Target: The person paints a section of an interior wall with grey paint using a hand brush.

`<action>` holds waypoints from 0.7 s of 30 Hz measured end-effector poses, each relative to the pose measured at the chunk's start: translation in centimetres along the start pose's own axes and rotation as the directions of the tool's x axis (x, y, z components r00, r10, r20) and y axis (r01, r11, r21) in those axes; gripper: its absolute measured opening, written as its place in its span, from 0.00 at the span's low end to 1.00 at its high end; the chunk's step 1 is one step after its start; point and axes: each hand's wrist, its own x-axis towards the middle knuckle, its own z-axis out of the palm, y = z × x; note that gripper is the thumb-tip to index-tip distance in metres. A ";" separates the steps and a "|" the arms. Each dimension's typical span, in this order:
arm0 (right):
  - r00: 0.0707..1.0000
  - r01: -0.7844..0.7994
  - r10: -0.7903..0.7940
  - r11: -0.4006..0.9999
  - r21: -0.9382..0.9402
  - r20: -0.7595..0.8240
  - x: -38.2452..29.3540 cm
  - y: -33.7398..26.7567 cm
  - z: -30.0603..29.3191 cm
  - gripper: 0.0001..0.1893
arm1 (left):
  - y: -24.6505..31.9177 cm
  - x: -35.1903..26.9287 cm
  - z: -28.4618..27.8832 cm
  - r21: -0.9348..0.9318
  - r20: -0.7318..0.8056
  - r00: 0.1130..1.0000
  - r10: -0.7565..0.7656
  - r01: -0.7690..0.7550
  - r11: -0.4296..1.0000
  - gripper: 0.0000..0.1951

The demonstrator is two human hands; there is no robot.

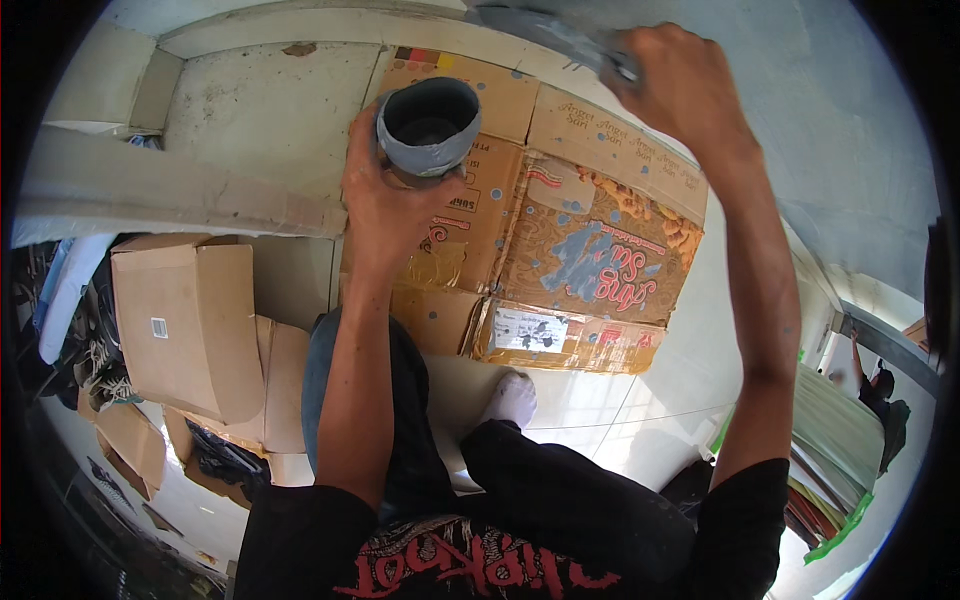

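My left hand grips a small round tub from its side. The rim is caked with grey paste, and the dark inside is open towards me. Up at the right, my right hand holds a flat tool smeared with the same grey, perhaps a putty knife; motion blurs it. Its blade lies close to the grey-coated wall, but contact cannot be told. Beneath both hands, flattened printed cardboard covers part of the floor, spotted with grey drips and one larger grey smear.
Cardboard boxes stand at the left by a pair of shoes, below a wrapped beam-like length. My socked foot rests on pale floor tiles. Stacked sheets lean at the right; another person is beyond with an arm raised.
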 end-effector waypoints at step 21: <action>0.990 0.136 -0.127 0.979 -0.151 0.068 -0.2 2.5 -1.8 0.11 | -0.5 1.2 -0.3 0.088 -0.059 0.994 -0.090 0.095 0.992 0.41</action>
